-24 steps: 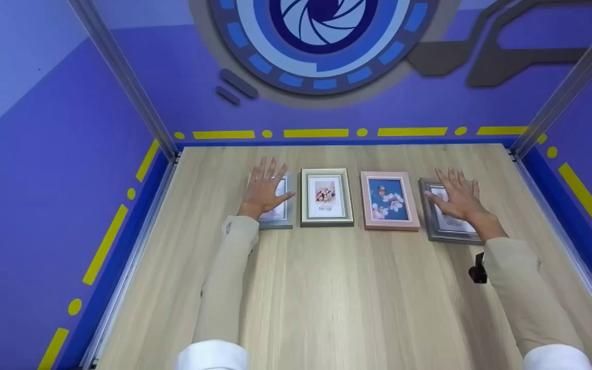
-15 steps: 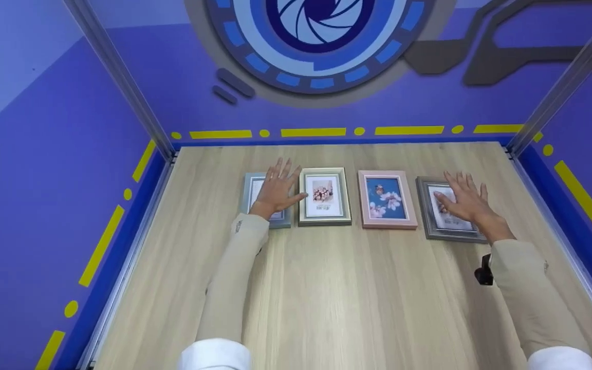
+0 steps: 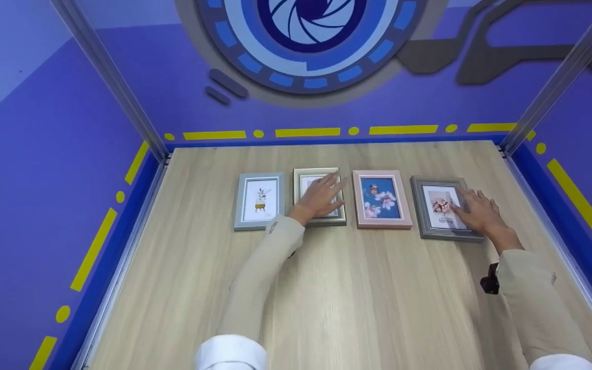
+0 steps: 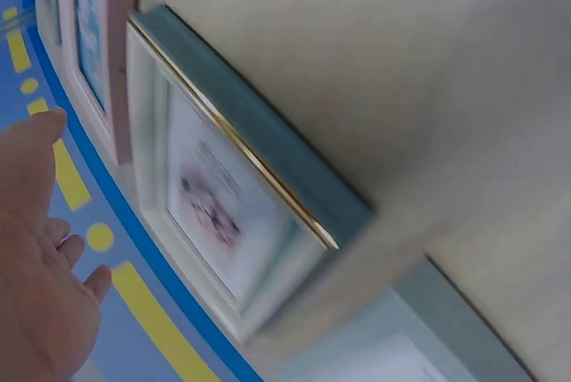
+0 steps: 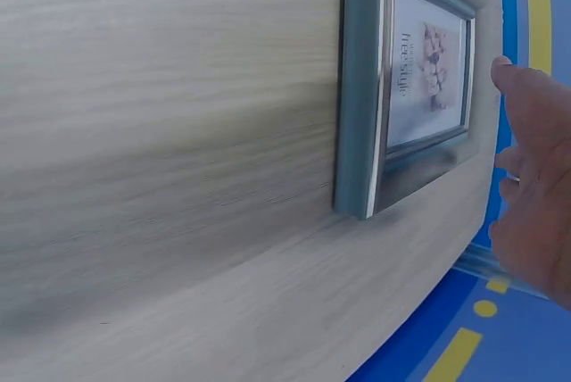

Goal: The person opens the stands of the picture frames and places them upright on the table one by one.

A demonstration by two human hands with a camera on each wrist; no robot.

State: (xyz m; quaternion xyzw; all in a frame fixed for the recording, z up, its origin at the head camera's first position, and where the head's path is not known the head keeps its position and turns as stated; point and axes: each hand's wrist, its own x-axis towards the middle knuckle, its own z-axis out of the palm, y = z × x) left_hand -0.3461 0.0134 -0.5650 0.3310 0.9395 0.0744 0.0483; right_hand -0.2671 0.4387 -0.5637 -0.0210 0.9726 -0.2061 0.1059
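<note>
Four picture frames stand in a row in the head view: light blue, cream-gold, pink and grey. My left hand, fingers extended, overlaps the cream-gold frame and hides most of its picture. In the left wrist view a gap shows between that hand and the frame. Over the right side of the grey frame is my right hand, with nothing gripped. The right wrist view has the hand held apart from the grey frame.
The frames lie on a light wooden table, toward its back edge. Blue-purple panels with yellow markings enclose the table at the back and both sides. A dark device sits at the right wrist.
My left hand has moved right, from over the light blue frame to over the cream-gold one, uncovering the blue frame's picture. My right hand has shifted slightly right and toward the body.
</note>
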